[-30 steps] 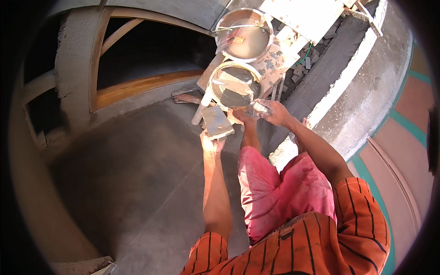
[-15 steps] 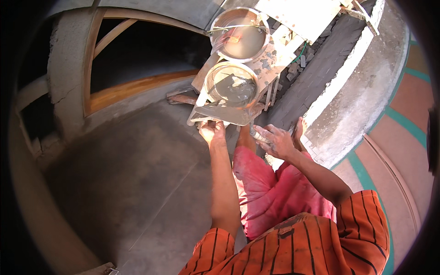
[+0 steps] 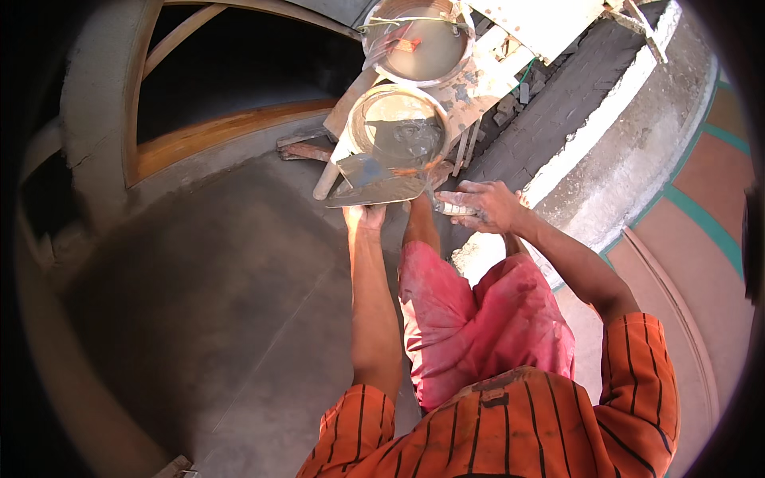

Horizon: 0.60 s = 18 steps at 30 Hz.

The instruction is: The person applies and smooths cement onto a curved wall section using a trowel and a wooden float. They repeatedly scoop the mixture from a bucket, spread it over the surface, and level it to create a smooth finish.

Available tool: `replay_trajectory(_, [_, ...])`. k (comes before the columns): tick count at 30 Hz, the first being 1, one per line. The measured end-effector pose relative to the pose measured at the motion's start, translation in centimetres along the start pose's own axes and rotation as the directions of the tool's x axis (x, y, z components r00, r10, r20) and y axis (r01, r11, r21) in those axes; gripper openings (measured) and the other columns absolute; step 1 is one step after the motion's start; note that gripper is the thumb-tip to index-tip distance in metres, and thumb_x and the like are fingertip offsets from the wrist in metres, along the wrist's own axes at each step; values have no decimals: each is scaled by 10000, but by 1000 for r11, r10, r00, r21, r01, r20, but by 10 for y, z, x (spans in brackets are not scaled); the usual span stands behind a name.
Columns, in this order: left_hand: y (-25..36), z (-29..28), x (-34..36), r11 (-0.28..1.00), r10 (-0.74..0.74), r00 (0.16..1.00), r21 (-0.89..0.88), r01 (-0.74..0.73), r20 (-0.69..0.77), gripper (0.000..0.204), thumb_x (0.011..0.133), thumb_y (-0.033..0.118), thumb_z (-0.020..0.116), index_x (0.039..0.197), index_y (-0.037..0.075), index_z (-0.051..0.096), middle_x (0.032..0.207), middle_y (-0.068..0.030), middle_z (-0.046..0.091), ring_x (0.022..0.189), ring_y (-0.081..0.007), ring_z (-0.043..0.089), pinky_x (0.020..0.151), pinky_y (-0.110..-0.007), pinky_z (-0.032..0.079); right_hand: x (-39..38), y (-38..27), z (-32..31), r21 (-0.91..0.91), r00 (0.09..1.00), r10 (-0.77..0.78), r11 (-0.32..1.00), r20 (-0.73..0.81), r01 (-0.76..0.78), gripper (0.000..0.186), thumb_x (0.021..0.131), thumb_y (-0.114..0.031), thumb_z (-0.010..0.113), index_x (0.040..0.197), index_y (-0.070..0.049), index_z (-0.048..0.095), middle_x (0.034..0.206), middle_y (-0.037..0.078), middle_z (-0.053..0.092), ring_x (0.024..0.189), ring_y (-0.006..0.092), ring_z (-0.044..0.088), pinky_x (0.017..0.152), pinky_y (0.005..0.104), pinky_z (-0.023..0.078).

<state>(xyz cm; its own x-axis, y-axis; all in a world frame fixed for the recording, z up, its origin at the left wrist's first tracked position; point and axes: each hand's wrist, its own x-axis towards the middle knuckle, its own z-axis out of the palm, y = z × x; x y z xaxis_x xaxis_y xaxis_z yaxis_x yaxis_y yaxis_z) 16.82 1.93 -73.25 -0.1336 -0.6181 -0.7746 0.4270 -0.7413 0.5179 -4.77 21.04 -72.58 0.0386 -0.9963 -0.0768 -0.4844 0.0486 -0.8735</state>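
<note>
My left hand (image 3: 363,217) is closed under a small flat grey piece (image 3: 360,167), like a board or tile, partly hidden behind the trowel. My right hand (image 3: 488,205) grips the pale handle of a metal trowel (image 3: 382,191), whose blade lies across the left-hand piece, touching or just over it. Just beyond them, a round bucket (image 3: 358,127) of wet grey mortar rests on a splattered plank (image 3: 470,99). A second bucket (image 3: 426,60) behind it holds murky water and some tools with red parts.
My bare legs and pink shorts (image 3: 478,327) are below my hands. A low ledge (image 3: 582,135) with rubble beside it runs to the right, next to a curved pink-and-green surface (image 3: 717,199). At left are a dark wooden-framed opening (image 3: 231,127) and a grey floor (image 3: 199,303).
The trowel has swung out over the piece in my left hand, which it now partly covers. My right hand dropped, then rose slightly. The buckets appear higher as the view shifted.
</note>
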Motion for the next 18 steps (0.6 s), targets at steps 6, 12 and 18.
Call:
replay_trajectory(6, [18,-22,-17,994,-112,959,33,107,260,323,966,155,447,1193,-48,555,1156,-173,631,1008,-312,641,896,-461,535,45,80,55,-46,963,258,966,81,-255,611,840,-347,652,1407,-211,470,1139,169,630,968,371,631,848,446,512])
replay_trajectory(12, [34,-33,-5,990,135,976,22,-141,171,327,873,13,598,1194,6,535,1172,-113,614,1111,-251,586,988,-415,479,74,77,74,288,910,375,904,-178,-316,570,844,-270,658,1374,-123,505,1265,191,589,1153,345,567,965,417,454])
replay_trajectory(18, [-19,-19,-22,999,36,991,22,-39,127,379,866,101,669,1220,47,545,1182,-79,612,1135,-220,570,965,-395,466,33,39,74,508,841,483,802,-244,-313,396,939,-333,539,1258,-99,555,1061,147,651,901,268,617,810,380,507])
